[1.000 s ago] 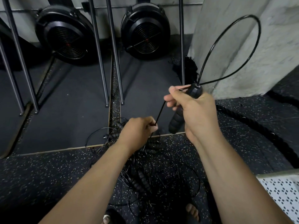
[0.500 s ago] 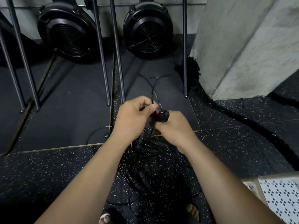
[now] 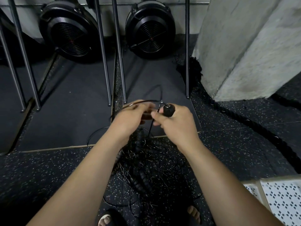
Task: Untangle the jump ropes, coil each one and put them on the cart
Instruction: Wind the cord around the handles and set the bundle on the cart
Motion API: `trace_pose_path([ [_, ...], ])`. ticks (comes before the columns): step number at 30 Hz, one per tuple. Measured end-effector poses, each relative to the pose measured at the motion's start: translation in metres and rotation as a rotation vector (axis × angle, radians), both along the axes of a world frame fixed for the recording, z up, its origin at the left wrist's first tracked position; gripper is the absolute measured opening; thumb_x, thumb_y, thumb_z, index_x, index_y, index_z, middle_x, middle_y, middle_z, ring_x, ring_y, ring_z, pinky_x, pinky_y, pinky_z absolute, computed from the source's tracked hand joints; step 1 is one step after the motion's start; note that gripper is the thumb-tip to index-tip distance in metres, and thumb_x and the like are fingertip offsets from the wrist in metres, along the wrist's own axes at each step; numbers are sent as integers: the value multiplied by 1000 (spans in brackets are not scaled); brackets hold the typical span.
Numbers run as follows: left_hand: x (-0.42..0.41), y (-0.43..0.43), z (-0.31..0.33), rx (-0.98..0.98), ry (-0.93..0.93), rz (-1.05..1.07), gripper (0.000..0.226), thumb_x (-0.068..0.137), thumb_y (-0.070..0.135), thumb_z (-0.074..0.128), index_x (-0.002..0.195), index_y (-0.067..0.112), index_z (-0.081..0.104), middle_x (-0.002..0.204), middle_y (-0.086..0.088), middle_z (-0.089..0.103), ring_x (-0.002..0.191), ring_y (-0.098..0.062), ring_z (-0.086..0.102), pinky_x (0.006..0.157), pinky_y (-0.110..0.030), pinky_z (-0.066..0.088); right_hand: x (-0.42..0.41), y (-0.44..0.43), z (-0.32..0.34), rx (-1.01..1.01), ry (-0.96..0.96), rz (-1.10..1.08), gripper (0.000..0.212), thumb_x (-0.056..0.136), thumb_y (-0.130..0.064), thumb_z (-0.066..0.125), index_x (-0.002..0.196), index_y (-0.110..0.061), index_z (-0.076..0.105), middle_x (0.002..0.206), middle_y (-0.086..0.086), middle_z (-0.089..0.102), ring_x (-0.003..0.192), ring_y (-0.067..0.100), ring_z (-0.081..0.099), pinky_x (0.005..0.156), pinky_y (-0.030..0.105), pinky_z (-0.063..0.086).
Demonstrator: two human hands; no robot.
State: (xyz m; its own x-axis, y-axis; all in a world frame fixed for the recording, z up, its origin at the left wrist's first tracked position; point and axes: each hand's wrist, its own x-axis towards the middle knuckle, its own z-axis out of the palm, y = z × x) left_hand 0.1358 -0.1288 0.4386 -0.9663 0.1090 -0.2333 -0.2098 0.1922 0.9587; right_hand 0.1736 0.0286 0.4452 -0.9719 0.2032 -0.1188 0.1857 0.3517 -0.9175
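Note:
My right hand (image 3: 176, 123) grips the black handle (image 3: 169, 110) of a jump rope, its knob end pointing up. My left hand (image 3: 130, 117), blurred with motion, holds the thin black cable (image 3: 160, 91) of that rope, which arcs in a small loop above both hands. Below my wrists a tangled pile of jump ropes (image 3: 143, 168) lies on the speckled floor, with several ribbed black handles and thin wires mixed together. A corner of the white perforated cart (image 3: 281, 198) shows at the bottom right.
Two black fan wheels (image 3: 149, 30) of gym machines stand at the back behind metal rails (image 3: 119, 51). A concrete pillar (image 3: 244, 46) rises at the right, with a thick black battle rope (image 3: 260, 128) curving round its base. My sandalled feet (image 3: 193, 214) are below the pile.
My right hand came down from the raised position with the big loop, and both hands met. The cable loop is much smaller, and my left hand is moving along the cable near the handle.

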Motion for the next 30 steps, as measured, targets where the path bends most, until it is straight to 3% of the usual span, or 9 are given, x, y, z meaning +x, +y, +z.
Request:
trace_pose_path([
  [2,3,0,-9,-79,-35,-156,29,105,36,52,106,30,80,104,8,81,105,-18,74,93,-36,55,-2,4,3,-115,16,-53,11,93,-22,84,88,-15,77,78,-4,81,72,8,79,75,34,62],
  [4,6,1,-15,-156,-33,-307,30,94,49,56,107,34,78,104,-2,81,97,-19,71,96,-47,55,-2,6,6,-182,32,-97,14,92,-21,85,88,-11,76,78,0,81,75,14,81,74,38,62],
  [7,3,4,-20,-352,37,-372,18,97,46,67,105,36,80,101,1,80,90,-9,69,90,-37,54,-1,8,18,-302,82,-149,16,93,-18,84,86,-9,73,79,7,81,77,21,81,64,28,55],
  [12,2,5,-32,-618,105,-436,20,104,46,63,109,34,79,96,9,78,89,-7,71,83,-29,55,4,17,49,-456,206,-198,11,97,-15,79,92,-6,73,91,10,82,82,22,81,69,26,58],
  [15,3,10,-36,-599,158,-415,16,104,37,67,99,30,80,84,12,76,79,4,66,73,-18,48,5,23,54,-520,240,-221,10,98,-15,78,90,-10,75,93,11,82,86,24,81,70,25,59],
  [18,0,14,-36,-602,189,-385,17,104,32,66,92,29,78,82,10,76,77,-2,69,76,-21,52,2,30,48,-550,183,-222,9,98,-17,79,99,-8,78,99,11,82,92,25,81,71,26,60],
  [24,2,12,-17,-444,255,-191,20,106,27,66,91,20,78,75,7,74,52,8,57,52,-7,38,-2,33,13,-288,-94,-101,15,94,-9,80,108,-15,79,94,3,83,85,18,81,67,26,58],
  [28,1,5,-4,-334,324,-103,21,106,29,64,93,26,80,88,13,79,73,5,68,70,-22,52,-1,24,1,-147,-162,-8,19,92,-9,78,106,-21,80,92,0,82,84,14,81,73,30,63],
  [30,4,4,3,-240,321,-90,22,108,26,62,94,25,80,89,12,79,72,4,66,68,-22,51,-2,18,-3,-94,-147,2,16,89,-12,80,100,-24,81,90,-2,82,83,15,80,75,32,65],
])
